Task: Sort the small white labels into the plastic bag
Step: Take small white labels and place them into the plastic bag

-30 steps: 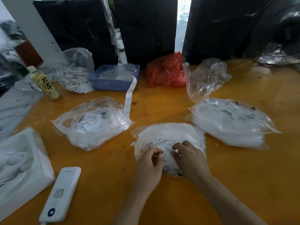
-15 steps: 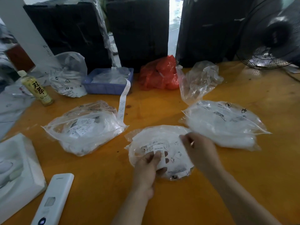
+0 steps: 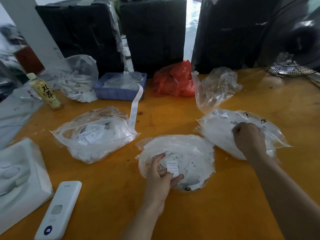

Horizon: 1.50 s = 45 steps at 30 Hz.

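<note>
Holding white labels (image 3: 172,168), left hand (image 3: 160,177) rests on label-filled bag (image 3: 194,151).

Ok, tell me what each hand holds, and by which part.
The left hand pinches a white label by its lower end, over the middle bag. The right hand is curled over the right bag; whether it holds anything cannot be told.

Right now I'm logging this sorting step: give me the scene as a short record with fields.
surface: orange table
left hand: pinches a white label over the middle bag
right hand: fingers curled, on the right bag; whether it holds a label cannot be told
left bag: lies apart, labels inside
behind: blue tray, red bag, bottle
near edge: white device
</note>
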Motion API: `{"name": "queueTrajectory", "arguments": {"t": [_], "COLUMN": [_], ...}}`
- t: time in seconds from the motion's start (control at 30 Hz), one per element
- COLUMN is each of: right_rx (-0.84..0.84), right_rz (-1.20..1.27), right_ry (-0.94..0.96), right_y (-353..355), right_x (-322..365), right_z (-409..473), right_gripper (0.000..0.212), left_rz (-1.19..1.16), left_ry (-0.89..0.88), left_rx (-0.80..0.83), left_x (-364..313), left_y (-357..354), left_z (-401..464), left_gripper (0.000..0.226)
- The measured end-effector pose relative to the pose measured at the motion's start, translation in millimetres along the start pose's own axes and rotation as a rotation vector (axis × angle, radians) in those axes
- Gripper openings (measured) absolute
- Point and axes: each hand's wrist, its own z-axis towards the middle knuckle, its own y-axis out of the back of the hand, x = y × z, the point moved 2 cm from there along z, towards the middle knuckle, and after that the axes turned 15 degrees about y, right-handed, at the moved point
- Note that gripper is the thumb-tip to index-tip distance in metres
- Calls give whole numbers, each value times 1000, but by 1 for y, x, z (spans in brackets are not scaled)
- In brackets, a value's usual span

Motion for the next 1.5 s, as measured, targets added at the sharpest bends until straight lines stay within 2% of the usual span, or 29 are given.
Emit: {"name": "queueTrajectory", "arguments": {"t": [0.17, 0.27, 0.4, 0.53, 0.63, 0.7, 0.8, 0.9, 1.0, 1.07, 1.17, 1.23, 1.4, 1.5], "right_rx": [-255, -305, -225, 68, 82, 43, -18, 16, 68, 161, 350, 382, 156, 109], "right_rz": [234, 365, 753, 1096, 1263, 1316, 1355, 1390, 1374, 1329, 1312, 1295, 1360, 1426], "right_ry": [-70, -106, -200, -218, -228, -270, -328, -332, -312, -263, -134, -76, -154, -192], "right_y": [22, 34, 40, 28, 17, 12, 5, 0, 0, 2, 5, 8, 8, 9], "right_x": [0, 7, 45, 100, 130, 144, 157, 161, 157, 151, 147, 147, 137, 130], "right_z": [-7, -15, -42, -88, -114, -124, -135, -142, -138, -129, -119, -117, -114, -115], "right_gripper": [22, 31, 35, 36, 35, 34, 31, 31, 26, 22, 28, 30, 39, 42], "left_rz": [78, 95, 52, 123, 256, 294, 110, -77, -141, -89, 68, 108, 81, -13], "left_ry": [-33, -48, -37, -135, -260, -308, -271, -179, -125, -108, -123, -135, -129, -124], "left_rx": [13, 7, 52, 189, 211, 163, 141, 59, 45, 51, 85, 107, 62, 56], "left_x": [3, 2, -3, -11, -11, -11, -11, -13, -17, -19, -18, -20, -20, -22], "left_y": [-1, -1, -8, -18, -19, -19, -20, -15, -11, -10, -10, -10, -7, 0], "left_z": [-1, -3, -12, -25, -30, -32, -32, -30, -31, -34, -38, -40, -36, -31], "left_gripper": [48, 34, 18, 50, 53, 40, 21, 22, 22, 22, 26, 26, 20, 12]}}
